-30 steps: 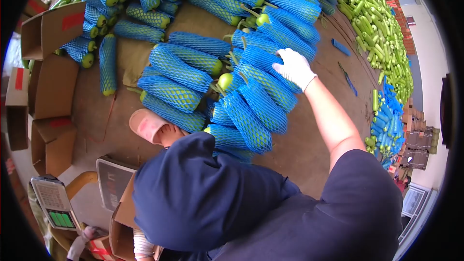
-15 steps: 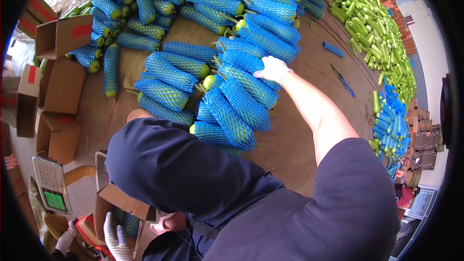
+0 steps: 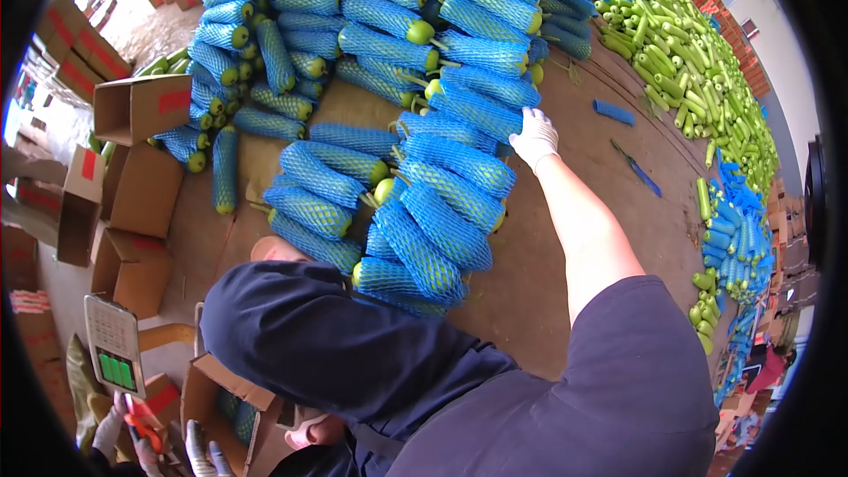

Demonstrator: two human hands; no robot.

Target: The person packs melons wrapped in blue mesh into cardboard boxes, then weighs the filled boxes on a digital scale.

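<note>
My right hand [image 3: 536, 139], in a white glove, is at the near right end of a green gourd in blue foam netting [image 3: 473, 113]. Its fingers bend against that end, partly out of sight. More netted gourds [image 3: 455, 163] lie in rows below and above it. At the lower left, my left hand [image 3: 201, 452], in a pale striped glove, has its fingers apart beside an open cardboard box [image 3: 258, 396]. Netted gourds [image 3: 231, 411] show inside the box. The left arm is hidden behind dark clothing.
A co-worker's gloved hands [image 3: 110, 428] hold a red-orange tool [image 3: 141, 428] by a scale [image 3: 113, 344]. Open cartons [image 3: 141, 190] stand at left. Bare green gourds [image 3: 680, 53] heap at upper right. A loose blue net [image 3: 612, 112] and a blue-handled tool [image 3: 643, 175] lie on the floor.
The view has shifted slightly. My right hand has moved from the top of a netted gourd toward a gourd's right end. The co-worker's hands and the red-orange tool have come further into view.
</note>
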